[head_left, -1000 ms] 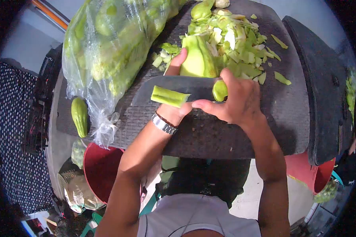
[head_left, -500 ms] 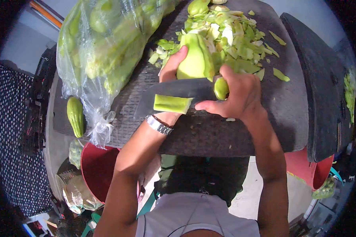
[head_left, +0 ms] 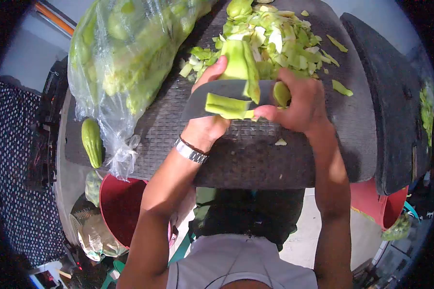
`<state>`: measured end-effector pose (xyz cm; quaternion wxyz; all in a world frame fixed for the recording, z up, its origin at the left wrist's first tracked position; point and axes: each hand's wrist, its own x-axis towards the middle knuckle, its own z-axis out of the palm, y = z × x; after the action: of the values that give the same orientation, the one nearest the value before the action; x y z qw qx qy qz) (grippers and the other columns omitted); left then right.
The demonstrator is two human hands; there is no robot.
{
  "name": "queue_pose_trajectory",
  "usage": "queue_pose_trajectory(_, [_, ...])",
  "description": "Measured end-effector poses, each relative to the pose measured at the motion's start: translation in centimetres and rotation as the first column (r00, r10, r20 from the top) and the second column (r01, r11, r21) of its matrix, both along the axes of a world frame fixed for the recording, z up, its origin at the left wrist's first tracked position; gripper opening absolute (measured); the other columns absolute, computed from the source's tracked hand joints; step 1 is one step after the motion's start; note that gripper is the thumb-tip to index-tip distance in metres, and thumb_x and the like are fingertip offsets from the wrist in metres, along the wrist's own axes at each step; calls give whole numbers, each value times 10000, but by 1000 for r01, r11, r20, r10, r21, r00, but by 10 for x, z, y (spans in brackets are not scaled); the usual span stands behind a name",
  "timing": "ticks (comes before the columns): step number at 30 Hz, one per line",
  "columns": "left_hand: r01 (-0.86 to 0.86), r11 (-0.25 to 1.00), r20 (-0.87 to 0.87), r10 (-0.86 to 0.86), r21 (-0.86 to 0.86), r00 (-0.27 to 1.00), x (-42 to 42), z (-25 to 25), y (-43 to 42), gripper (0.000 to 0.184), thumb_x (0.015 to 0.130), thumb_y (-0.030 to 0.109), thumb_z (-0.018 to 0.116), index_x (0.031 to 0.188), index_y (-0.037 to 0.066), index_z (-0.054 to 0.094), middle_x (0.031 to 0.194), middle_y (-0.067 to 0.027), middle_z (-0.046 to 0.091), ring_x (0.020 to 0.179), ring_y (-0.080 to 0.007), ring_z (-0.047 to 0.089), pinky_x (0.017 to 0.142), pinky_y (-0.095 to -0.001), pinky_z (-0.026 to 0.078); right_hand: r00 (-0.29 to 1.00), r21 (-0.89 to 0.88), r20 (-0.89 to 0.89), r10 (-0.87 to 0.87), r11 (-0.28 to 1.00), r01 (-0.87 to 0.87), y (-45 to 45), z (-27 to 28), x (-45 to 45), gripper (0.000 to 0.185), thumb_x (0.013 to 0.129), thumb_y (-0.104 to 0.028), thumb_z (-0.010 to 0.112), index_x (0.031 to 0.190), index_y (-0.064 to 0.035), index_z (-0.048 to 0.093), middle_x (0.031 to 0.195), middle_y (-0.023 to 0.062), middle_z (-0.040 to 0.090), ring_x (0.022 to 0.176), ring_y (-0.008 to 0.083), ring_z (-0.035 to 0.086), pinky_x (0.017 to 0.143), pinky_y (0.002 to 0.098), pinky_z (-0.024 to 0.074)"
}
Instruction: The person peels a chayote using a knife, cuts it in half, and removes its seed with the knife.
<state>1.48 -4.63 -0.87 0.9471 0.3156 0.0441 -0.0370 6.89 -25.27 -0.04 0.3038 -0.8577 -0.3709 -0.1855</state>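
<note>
My left hand [head_left: 212, 96] is wrapped round a large pale green chayote [head_left: 235, 60], its thumb along the upper side and part of the hand hidden under the blade. My right hand [head_left: 301, 101] grips a broad dark-bladed knife [head_left: 195, 103]; the handle is hidden in the fist. The blade lies across the near end of the chayote, where a strip of peel [head_left: 252, 86] hangs over it. A flat green slice [head_left: 226, 106] rests on the blade, and a rounded green piece [head_left: 281, 94] sits beside my right fingers.
A pile of peelings [head_left: 279, 43] covers the far part of the dark woven tabletop [head_left: 255, 164]. A clear plastic bag of chayotes [head_left: 135, 58] lies at left, with one loose chayote [head_left: 91, 142] beside it. Red tubs [head_left: 123, 207] stand below the table edge. A dark chair back [head_left: 386, 106] stands at right.
The knife and my right hand have shifted right and slightly up. The chayote has tipped a little, and a longer peel strip now hangs over the blade.
</note>
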Motion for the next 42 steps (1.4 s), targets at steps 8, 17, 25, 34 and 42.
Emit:
queue_pose_trajectory(8, [72, 995, 10, -73, 65, 997, -5, 2, 1, 477, 1011, 426, 604, 1279, 31, 602, 1097, -137, 726, 949, -255, 738, 815, -415, 623, 1000, -26, -19, -4, 1000, 3, -8, -4, 8, 784, 647, -784, 789, 915, -63, 637, 652, 138, 644, 643, 384, 690, 599, 471, 541])
queue_pose_trajectory(17, [107, 991, -30, -105, 75, 994, 1, -17, -6, 585, 1015, 553, 530, 1397, 111, 557, 1290, -117, 682, 1118, -294, 691, 936, -461, 583, 998, 45, 13, 69, 997, -69, 5, 1, -4, 784, 700, -798, 736, 910, -50, 632, 646, 149, 623, 659, 403, 677, 614, 462, 524])
queue_pose_trajectory(25, [169, 986, 24, -169, 6, 985, -7, -6, 8, 657, 1019, 602, 452, 1405, 78, 542, 1279, -175, 672, 1042, -374, 713, 721, -617, 622, 986, -101, -134, -99, 991, 86, -23, -2, 27, 791, 659, -808, 763, 924, -70, 662, 669, 148, 659, 673, 395, 704, 632, 483, 550])
queue_pose_trajectory(34, [156, 986, -29, -154, 56, 988, -9, -12, 2, 667, 1001, 589, 484, 1416, 68, 529, 1237, -218, 676, 937, -399, 736, 635, -574, 641, 992, -75, -26, -124, 990, 122, -36, -8, 37, 760, 712, -794, 733, 954, -76, 686, 751, 166, 703, 764, 406, 718, 728, 507, 557])
queue_pose_trajectory(42, [161, 982, -18, -160, 93, 987, -9, 8, 1, 668, 1008, 579, 485, 1413, 50, 526, 1219, -220, 677, 976, -422, 723, 657, -569, 644, 771, -158, -246, -587, 809, 566, -45, 12, 44, 799, 816, -766, 663, 1066, -10, 719, 915, 248, 723, 924, 417, 715, 816, 505, 552])
